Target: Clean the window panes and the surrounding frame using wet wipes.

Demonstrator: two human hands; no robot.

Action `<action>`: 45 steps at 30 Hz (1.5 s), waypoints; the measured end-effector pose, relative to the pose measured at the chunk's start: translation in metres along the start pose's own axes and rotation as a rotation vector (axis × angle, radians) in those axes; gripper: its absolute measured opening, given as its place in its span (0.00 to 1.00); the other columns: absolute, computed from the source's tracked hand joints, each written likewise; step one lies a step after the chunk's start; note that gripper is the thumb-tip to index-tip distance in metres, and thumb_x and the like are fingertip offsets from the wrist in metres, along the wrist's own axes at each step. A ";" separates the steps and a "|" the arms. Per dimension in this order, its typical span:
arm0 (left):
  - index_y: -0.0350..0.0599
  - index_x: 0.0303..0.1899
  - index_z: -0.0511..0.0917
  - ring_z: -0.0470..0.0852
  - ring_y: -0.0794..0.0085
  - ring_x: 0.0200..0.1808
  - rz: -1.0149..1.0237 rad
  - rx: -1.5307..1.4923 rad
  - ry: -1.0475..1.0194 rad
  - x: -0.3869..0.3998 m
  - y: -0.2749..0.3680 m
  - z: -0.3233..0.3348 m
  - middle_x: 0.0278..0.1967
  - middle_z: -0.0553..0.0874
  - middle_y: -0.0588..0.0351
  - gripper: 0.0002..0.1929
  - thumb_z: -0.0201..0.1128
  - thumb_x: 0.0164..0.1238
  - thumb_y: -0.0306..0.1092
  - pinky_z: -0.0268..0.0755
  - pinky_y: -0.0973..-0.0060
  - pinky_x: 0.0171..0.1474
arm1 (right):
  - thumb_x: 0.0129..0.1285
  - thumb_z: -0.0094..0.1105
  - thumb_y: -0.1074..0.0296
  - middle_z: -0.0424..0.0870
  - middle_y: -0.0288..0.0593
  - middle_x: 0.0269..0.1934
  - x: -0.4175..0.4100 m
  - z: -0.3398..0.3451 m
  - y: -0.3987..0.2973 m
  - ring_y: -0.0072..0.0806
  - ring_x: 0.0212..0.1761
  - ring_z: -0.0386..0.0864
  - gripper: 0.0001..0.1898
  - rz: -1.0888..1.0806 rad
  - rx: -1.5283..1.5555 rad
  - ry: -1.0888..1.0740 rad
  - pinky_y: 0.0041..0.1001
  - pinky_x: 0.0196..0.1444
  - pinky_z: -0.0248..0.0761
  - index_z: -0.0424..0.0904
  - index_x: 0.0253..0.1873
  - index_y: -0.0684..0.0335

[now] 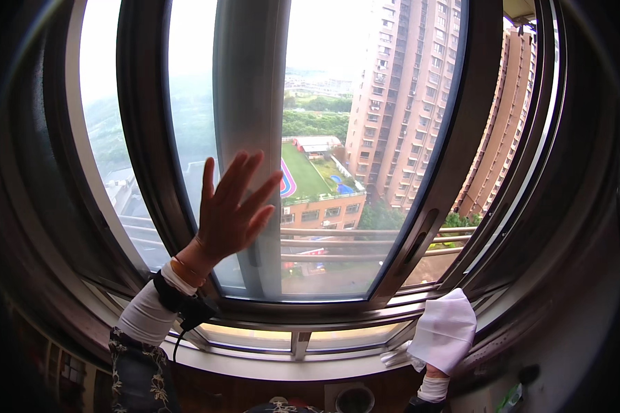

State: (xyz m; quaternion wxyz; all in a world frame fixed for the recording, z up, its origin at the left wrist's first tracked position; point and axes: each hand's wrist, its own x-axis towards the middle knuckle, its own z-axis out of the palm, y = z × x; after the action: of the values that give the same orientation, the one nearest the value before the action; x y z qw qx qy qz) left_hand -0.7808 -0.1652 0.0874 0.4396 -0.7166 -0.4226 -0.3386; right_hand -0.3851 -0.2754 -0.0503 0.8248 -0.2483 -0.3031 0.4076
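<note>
My left hand (232,206) is raised with its fingers spread before the glass pane (336,258) of a sliding window. Nothing is in it, and whether the palm touches the glass cannot be told. At the lower right my right hand is almost wholly hidden behind a white cloth (442,330) that it holds; only the wrist shows below. The cloth is by the right end of the windowsill (268,364). Beside it on the sill lies a crumpled whitish item (397,356), perhaps plastic or tissue.
The dark metal sash frame (413,242) has a recessed handle, with an open gap to its right. Outside run horizontal railings (336,243). A black device (199,310) with a cable is strapped to my left wrist. A round dark object (355,399) sits below the sill.
</note>
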 end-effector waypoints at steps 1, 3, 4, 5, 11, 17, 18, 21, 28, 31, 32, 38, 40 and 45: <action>0.64 0.65 0.63 0.54 0.66 0.71 0.036 0.076 -0.010 -0.003 -0.014 0.008 0.69 0.58 0.55 0.24 0.49 0.69 0.50 0.31 0.49 0.71 | 0.70 0.41 0.61 0.73 0.46 0.56 0.000 -0.003 0.000 0.38 0.55 0.75 0.21 0.001 -0.002 0.002 0.39 0.54 0.74 0.62 0.64 0.63; 0.67 0.65 0.63 0.54 0.68 0.71 0.081 0.161 -0.015 -0.008 -0.029 0.011 0.70 0.58 0.58 0.24 0.40 0.70 0.57 0.31 0.52 0.72 | 0.70 0.40 0.61 0.72 0.46 0.57 0.003 -0.007 0.002 0.39 0.55 0.74 0.21 -0.036 -0.055 -0.016 0.40 0.55 0.74 0.61 0.64 0.62; 0.67 0.65 0.63 0.54 0.68 0.71 0.079 0.166 -0.020 -0.009 -0.030 0.011 0.70 0.58 0.58 0.24 0.40 0.70 0.57 0.31 0.52 0.72 | 0.70 0.40 0.61 0.72 0.46 0.57 0.004 -0.006 0.001 0.39 0.55 0.74 0.21 -0.030 -0.054 -0.019 0.40 0.55 0.74 0.61 0.64 0.62; 0.67 0.65 0.63 0.54 0.68 0.71 0.085 0.179 -0.029 -0.007 -0.028 0.013 0.69 0.58 0.58 0.25 0.39 0.71 0.57 0.31 0.53 0.72 | 0.70 0.41 0.61 0.72 0.46 0.57 0.006 -0.003 -0.002 0.39 0.55 0.74 0.21 0.012 0.028 -0.020 0.40 0.55 0.73 0.61 0.64 0.62; 0.67 0.65 0.63 0.53 0.68 0.72 0.103 0.202 -0.045 -0.006 -0.033 0.017 0.69 0.58 0.58 0.25 0.37 0.71 0.57 0.31 0.54 0.72 | 0.70 0.41 0.62 0.73 0.46 0.57 0.030 0.000 0.005 0.39 0.55 0.75 0.20 0.088 0.158 -0.032 0.39 0.54 0.74 0.62 0.64 0.62; 0.63 0.64 0.65 0.52 0.64 0.72 0.085 0.185 -0.080 -0.010 -0.041 0.014 0.69 0.59 0.55 0.24 0.46 0.69 0.51 0.33 0.52 0.71 | 0.71 0.38 0.58 0.74 0.44 0.55 0.078 -0.023 0.014 0.38 0.54 0.75 0.19 0.128 0.148 -0.062 0.40 0.58 0.69 0.66 0.60 0.60; 0.62 0.64 0.65 0.52 0.64 0.72 0.085 0.187 -0.073 -0.012 -0.043 0.016 0.69 0.59 0.55 0.24 0.47 0.68 0.51 0.33 0.51 0.71 | 0.71 0.38 0.56 0.75 0.44 0.54 0.093 -0.031 0.019 0.36 0.53 0.76 0.19 0.160 0.142 -0.030 0.39 0.57 0.70 0.68 0.59 0.59; 0.60 0.64 0.65 0.52 0.61 0.72 0.111 0.192 -0.024 -0.016 -0.047 0.015 0.69 0.58 0.52 0.24 0.47 0.68 0.48 0.36 0.48 0.70 | 0.71 0.38 0.50 0.78 0.39 0.47 0.143 -0.030 0.031 0.30 0.47 0.77 0.20 0.344 0.224 -0.115 0.34 0.53 0.71 0.69 0.58 0.55; 0.57 0.65 0.64 0.50 0.57 0.72 0.136 0.242 -0.041 -0.022 -0.052 0.015 0.70 0.56 0.48 0.25 0.44 0.69 0.49 0.36 0.46 0.69 | 0.49 0.58 0.70 0.77 0.47 0.38 0.243 -0.019 0.095 0.45 0.43 0.74 0.13 -0.820 -1.682 -1.099 0.38 0.50 0.65 0.75 0.42 0.63; 0.57 0.66 0.63 0.49 0.57 0.72 0.148 0.225 0.019 -0.021 -0.051 0.011 0.70 0.56 0.47 0.25 0.41 0.71 0.51 0.37 0.44 0.69 | 0.60 0.51 0.71 0.73 0.49 0.52 0.268 -0.035 0.178 0.40 0.54 0.70 0.17 -0.176 -0.903 -1.171 0.35 0.58 0.62 0.70 0.55 0.65; 0.57 0.66 0.63 0.49 0.57 0.72 0.145 0.242 0.006 -0.023 -0.052 0.013 0.70 0.56 0.47 0.25 0.41 0.71 0.51 0.37 0.44 0.69 | 0.61 0.51 0.71 0.75 0.48 0.51 0.270 -0.030 0.197 0.35 0.51 0.73 0.17 -0.158 -0.867 -1.273 0.30 0.55 0.66 0.69 0.55 0.67; 0.58 0.69 0.56 0.47 0.53 0.73 0.149 0.242 0.037 -0.025 -0.053 0.012 0.70 0.52 0.44 0.27 0.36 0.72 0.52 0.35 0.45 0.69 | 0.62 0.51 0.71 0.75 0.47 0.50 0.262 -0.038 0.260 0.34 0.51 0.73 0.17 0.112 -1.057 -1.450 0.29 0.54 0.67 0.69 0.56 0.66; 0.58 0.69 0.55 0.47 0.53 0.73 0.156 0.241 0.040 -0.030 -0.054 0.013 0.70 0.51 0.44 0.27 0.35 0.72 0.53 0.34 0.45 0.69 | 0.62 0.51 0.71 0.75 0.47 0.50 0.259 -0.042 0.269 0.34 0.50 0.73 0.17 0.147 -1.074 -1.463 0.29 0.54 0.67 0.69 0.56 0.66; 0.57 0.70 0.51 0.45 0.52 0.73 0.157 0.255 0.044 -0.039 -0.060 0.014 0.71 0.49 0.43 0.28 0.32 0.72 0.53 0.32 0.45 0.69 | 0.62 0.51 0.70 0.75 0.46 0.50 0.263 -0.042 0.284 0.33 0.50 0.74 0.17 0.210 -1.078 -1.450 0.28 0.53 0.68 0.69 0.56 0.66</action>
State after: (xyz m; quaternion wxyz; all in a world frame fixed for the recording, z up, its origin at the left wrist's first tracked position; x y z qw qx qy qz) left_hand -0.8491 -0.1488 0.0690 0.5613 -0.6783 -0.3950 -0.2621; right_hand -0.3768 0.0892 -0.1876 0.1625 -0.3094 -0.8731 0.3398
